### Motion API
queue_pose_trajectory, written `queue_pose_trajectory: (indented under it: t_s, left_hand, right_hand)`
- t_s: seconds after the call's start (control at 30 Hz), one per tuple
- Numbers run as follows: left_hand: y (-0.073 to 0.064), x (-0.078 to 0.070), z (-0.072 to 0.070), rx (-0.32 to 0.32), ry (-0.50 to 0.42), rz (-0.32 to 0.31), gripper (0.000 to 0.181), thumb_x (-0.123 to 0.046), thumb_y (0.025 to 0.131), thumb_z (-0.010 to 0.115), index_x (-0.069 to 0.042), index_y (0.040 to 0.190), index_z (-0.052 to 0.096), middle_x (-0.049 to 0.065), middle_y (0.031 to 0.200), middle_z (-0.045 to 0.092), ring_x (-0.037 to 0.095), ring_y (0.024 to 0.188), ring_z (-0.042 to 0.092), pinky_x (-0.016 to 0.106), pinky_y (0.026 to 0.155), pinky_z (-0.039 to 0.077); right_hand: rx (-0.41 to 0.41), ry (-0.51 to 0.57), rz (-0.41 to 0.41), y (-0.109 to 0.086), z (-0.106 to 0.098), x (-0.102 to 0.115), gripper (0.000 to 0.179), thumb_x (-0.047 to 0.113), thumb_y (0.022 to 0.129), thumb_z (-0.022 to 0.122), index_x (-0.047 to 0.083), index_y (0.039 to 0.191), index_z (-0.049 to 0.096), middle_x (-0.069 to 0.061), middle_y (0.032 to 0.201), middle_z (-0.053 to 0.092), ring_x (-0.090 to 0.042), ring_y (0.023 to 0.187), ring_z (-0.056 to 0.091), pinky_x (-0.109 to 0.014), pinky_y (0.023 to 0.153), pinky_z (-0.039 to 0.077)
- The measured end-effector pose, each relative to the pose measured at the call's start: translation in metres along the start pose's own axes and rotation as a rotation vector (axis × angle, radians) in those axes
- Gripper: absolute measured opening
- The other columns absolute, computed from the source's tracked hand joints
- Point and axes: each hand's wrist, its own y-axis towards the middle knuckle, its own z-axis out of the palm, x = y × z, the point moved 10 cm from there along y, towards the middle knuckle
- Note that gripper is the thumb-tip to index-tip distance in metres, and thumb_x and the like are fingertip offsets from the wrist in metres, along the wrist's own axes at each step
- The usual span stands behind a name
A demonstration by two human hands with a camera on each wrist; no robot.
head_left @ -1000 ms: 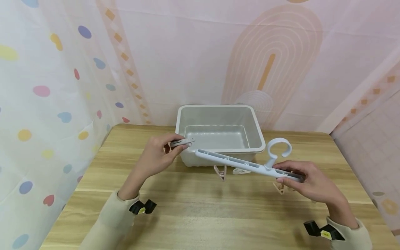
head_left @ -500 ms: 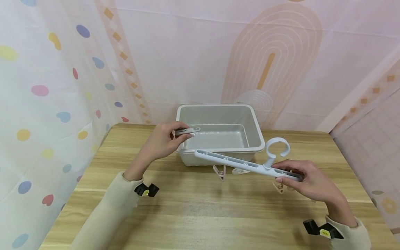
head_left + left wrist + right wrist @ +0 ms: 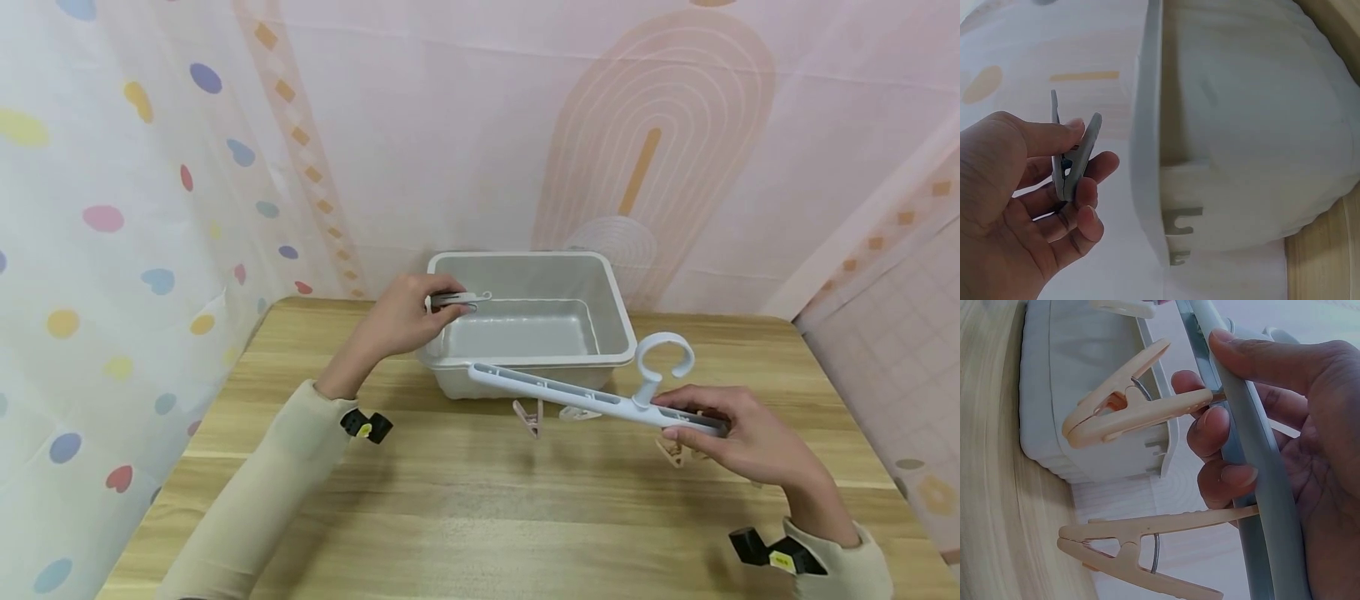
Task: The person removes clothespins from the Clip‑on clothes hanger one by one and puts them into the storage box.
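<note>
- A wood-grain tabletop fills the lower part of the head view, its back edge running along a printed cloth backdrop.
- The backdrop carries pale peach arches and a strip of orange diamonds; a white side cloth at the left bears coloured spots and hearts, and a grid-patterned side panel stands at the right.
- A light grey plastic bin sits at the back of the tabletop, just before the backdrop.
- The left hand pinches a grey clothespin between thumb and fingers, above the bin's left side and apart from its rim.
- The right hand grips one end of a pale blue hanger, its bar slanting in front of the bin above the tabletop, the open hook upward.
- A pink clothespin and a white clothespin hang below the bar; an upper peach clothespin and a lower peach clothespin hang by the right fingers.
- Both beige sleeves carry black wrist devices.
</note>
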Motion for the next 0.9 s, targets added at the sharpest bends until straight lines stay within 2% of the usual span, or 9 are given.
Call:
queue_pose_trajectory:
  t_s: [0.2,0.37,0.57,0.77,0.9]
  left_hand:
    - [0.007,0.013,0.006,0.040,0.047,-0.050,0.019,-0.015,0.097,0.071,-0.003,0.112,0.073,0.011,0.104,0.076,0.024,0.086,0.066,0.038,0.078,0.054]
    - [0.005,0.021,0.006,0.041,0.068,-0.090,0.029,-0.018,0.098,0.070,-0.003,0.122,0.068,0.015,0.121,0.069,0.034,0.107,0.065,0.047,0.092,0.054]
    - [-0.005,0.025,0.005,0.032,0.010,-0.118,0.038,-0.022,0.100,0.068,-0.004,0.132,0.062,0.015,0.130,0.065,0.033,0.119,0.060,0.048,0.092,0.055]
    - [-0.017,0.023,0.004,-0.009,-0.037,-0.097,0.046,-0.028,0.102,0.066,-0.006,0.141,0.056,0.013,0.139,0.063,0.030,0.125,0.060,0.045,0.093,0.056]
    - [-0.026,0.017,0.002,-0.054,-0.052,-0.083,0.048,-0.029,0.102,0.066,-0.006,0.143,0.056,0.014,0.138,0.063,0.030,0.124,0.060,0.044,0.091,0.057]
  right_hand:
    - [-0.006,-0.016,-0.012,0.001,0.001,0.001,0.039,0.003,0.087,0.079,0.028,0.118,0.072,0.012,0.098,0.074,-0.002,0.073,0.064,-0.021,0.065,0.052]
    - [-0.004,-0.005,-0.011,0.001,0.002,0.001,0.039,0.003,0.088,0.079,0.027,0.118,0.072,0.011,0.097,0.074,-0.003,0.073,0.064,-0.021,0.064,0.052]
    - [0.001,0.005,-0.008,0.001,0.003,0.000,0.039,0.003,0.088,0.078,0.026,0.118,0.072,0.011,0.096,0.074,-0.003,0.072,0.064,-0.022,0.063,0.052]
    - [-0.001,-0.007,-0.019,0.001,0.004,-0.001,0.040,0.003,0.087,0.079,0.027,0.118,0.072,0.007,0.097,0.075,-0.002,0.075,0.064,-0.020,0.066,0.053]
    - [-0.004,-0.016,-0.019,0.001,0.004,-0.001,0.040,0.003,0.087,0.080,0.027,0.118,0.072,0.008,0.098,0.075,-0.002,0.076,0.065,-0.020,0.066,0.053]
